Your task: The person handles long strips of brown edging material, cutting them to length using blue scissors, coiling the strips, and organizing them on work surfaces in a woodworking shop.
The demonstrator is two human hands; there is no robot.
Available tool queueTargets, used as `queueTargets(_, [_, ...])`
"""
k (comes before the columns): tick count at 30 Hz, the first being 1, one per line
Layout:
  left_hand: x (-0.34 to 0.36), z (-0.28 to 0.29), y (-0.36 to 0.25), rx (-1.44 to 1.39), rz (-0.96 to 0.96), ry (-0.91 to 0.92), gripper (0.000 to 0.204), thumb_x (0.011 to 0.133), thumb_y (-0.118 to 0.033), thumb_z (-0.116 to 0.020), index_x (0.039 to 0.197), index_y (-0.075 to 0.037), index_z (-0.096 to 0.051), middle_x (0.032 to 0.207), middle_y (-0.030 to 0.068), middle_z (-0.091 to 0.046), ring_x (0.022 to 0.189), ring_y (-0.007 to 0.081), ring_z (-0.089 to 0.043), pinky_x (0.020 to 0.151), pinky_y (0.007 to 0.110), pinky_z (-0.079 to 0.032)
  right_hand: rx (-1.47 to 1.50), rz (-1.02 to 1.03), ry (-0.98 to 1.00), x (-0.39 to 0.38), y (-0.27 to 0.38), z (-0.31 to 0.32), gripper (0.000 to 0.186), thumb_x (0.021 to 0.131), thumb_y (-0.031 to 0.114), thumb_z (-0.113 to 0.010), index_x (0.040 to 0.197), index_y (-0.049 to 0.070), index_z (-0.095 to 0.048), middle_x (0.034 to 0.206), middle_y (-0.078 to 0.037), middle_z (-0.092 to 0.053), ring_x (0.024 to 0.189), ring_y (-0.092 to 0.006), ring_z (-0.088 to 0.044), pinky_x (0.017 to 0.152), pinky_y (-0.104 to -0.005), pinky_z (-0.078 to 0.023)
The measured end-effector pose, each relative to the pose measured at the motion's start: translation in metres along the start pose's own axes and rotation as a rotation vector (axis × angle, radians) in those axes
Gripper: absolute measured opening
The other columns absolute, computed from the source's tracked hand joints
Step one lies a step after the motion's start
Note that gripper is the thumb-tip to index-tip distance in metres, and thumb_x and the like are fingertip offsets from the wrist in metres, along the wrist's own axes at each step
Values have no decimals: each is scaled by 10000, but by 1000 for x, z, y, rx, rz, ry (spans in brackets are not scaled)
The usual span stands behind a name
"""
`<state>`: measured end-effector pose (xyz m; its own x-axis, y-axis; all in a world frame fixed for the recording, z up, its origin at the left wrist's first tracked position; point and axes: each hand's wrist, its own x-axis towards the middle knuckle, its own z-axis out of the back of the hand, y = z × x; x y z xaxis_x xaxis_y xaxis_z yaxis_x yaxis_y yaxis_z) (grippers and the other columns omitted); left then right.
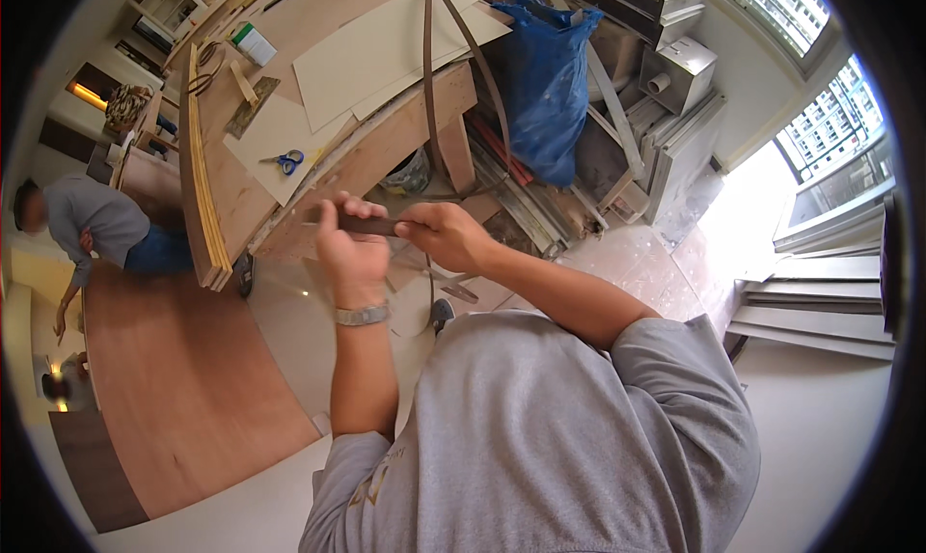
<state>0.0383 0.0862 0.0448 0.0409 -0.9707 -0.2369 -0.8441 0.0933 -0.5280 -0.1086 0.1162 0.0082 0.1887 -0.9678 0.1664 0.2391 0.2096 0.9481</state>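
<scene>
A flat, dark brown strip (370, 225) runs between my two hands, in front of the workbench's near edge. My right hand (446, 236) is closed round its right part, with the thumb and fingers pinching it. My left hand (353, 254), below a metal-banded wristwatch, has its fingers curled round the strip's left part with the thumb up; it is slightly blurred. More long brown banding (429, 90) drapes over the bench and hangs down in loops; whether it joins the held piece I cannot make out. Blue-handled scissors (287, 161) lie on the bench near my left hand.
On the wooden workbench (386, 172) lie pale sheets (371, 56) and a green-and-white can (253, 43). A blue bag (545, 90) stands beside it, near stacked boards (675, 157). A large brown panel (198, 379) is at left, where another person (96, 220) bends over.
</scene>
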Motion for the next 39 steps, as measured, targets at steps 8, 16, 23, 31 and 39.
queueTargets(8, [20, 11, -15, 65, -103, -91, 308, 1017, -284, -340, 779, -110, -431, 578, -33, -247, 484, 103, -208, 464, 263, -218, 130, -133, 281, 11, -11, 10, 304, 902, 305, -583, 856, 11, -644, 677, -74, -616, 627, -200, -586, 610, -337, -460])
queueTargets(16, [53, 50, -127, 47, -266, -149, 227, 968, -138, -363, 750, -96, -411, 566, -35, -233, 462, 101, -193, 437, 256, -219, 83, -262, 413, -25, -56, 56, 273, 928, 275, -565, 812, 36, -627, 625, 11, -540, 574, -90, -489, 546, -264, -404])
queueTargets(23, [55, 47, -120, 92, -303, -249, 211, 953, -103, -352, 748, -97, -400, 563, -33, -241, 444, 101, -211, 434, 251, -231, -5, -331, 358, -38, -70, 62, 282, 916, 307, -575, 869, 43, -663, 594, -10, -525, 569, -133, -495, 560, -305, -420])
queueTargets(31, [75, 66, -129, 43, -245, -299, 192, 928, -78, -360, 740, -102, -389, 534, -21, -217, 436, 112, -200, 426, 260, -222, 41, -276, 296, -39, -58, 65, 262, 926, 274, -558, 977, 43, -670, 631, -13, -528, 620, -135, -506, 592, -300, -423])
queueTargets(39, [79, 78, -138, -136, -87, -211, 226, 925, -59, -367, 702, -52, -409, 569, 13, -345, 492, 140, -374, 507, 283, -388, -45, -207, 264, -31, -37, 61, 256, 910, 260, -566, 986, 37, -666, 663, -56, -572, 651, -175, -553, 620, -317, -443])
